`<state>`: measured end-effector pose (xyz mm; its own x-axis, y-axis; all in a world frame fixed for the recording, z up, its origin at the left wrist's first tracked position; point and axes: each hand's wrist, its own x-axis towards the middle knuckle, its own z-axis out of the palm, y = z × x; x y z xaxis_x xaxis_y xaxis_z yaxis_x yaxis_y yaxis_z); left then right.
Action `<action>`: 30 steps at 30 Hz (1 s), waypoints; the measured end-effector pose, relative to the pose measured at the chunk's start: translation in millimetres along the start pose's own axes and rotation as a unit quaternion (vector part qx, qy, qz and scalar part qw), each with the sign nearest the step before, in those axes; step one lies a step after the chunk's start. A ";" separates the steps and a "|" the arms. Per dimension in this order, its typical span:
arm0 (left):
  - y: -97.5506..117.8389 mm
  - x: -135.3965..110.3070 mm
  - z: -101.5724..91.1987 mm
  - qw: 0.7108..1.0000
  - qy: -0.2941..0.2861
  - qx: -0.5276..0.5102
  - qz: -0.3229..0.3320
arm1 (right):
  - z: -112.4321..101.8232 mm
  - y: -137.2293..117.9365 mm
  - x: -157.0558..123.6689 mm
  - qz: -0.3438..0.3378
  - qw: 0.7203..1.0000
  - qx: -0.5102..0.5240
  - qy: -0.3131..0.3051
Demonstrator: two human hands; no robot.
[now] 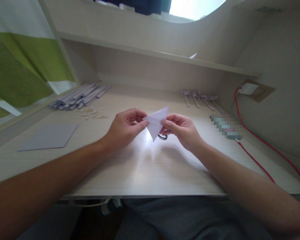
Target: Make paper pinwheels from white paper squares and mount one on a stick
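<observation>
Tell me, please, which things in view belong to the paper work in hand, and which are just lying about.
Probably belonging:
folded paper, held by left hand and right hand
paper sheet
paper strips
paper shapes on sticks
small pale pieces
dark ring, perhaps

Seemingly just lying about:
blurred device
red cable

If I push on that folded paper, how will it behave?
The folded paper is likely very light: the left hand and right hand pinch only its edges. Its creases may add some stiffness, but the thin lower tip would probably bend easily.
</observation>
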<state>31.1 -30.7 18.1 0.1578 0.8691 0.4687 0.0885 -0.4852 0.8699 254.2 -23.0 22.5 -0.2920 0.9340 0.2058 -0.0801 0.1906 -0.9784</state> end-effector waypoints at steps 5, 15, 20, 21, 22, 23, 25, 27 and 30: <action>3.6 0.3 -1.4 1.000 -0.010 0.007 -0.018 | 0.3 -0.8 -0.3 0.002 1.000 -0.001 -0.001; 1.8 1.6 -1.9 0.997 -0.061 -0.011 -0.042 | 0.4 -0.4 0.1 0.011 1.000 -0.010 -0.026; 4.0 0.9 -3.3 0.996 -0.078 0.021 -0.043 | 0.3 1.4 0.4 0.011 1.000 0.011 -0.016; 4.1 0.6 -3.5 0.996 -0.078 0.029 -0.043 | 0.4 1.6 0.4 0.011 1.000 0.013 -0.016; 3.8 0.3 -3.6 0.995 -0.078 0.037 -0.041 | 0.5 1.7 0.4 0.009 1.000 0.014 -0.014; 3.4 0.0 -3.6 0.995 -0.078 0.047 -0.037 | 0.5 1.6 0.4 0.006 1.000 0.013 -0.010; 2.5 -0.6 -3.0 0.994 -0.079 0.070 -0.027 | 0.4 1.3 0.5 0.000 1.000 0.011 0.000; 2.2 -1.2 -2.2 0.993 -0.076 0.090 -0.020 | -0.2 0.6 0.6 -0.002 1.000 0.008 0.006; 3.5 -2.0 -1.3 0.993 -0.063 0.103 -0.015 | -1.6 -0.1 0.9 -0.003 1.000 0.000 0.007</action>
<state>29.9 -34.1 20.4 0.2721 0.8710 0.4090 0.2924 -0.4798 0.8273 255.4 -21.7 22.8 -0.2785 0.9369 0.2115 -0.0823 0.1961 -0.9771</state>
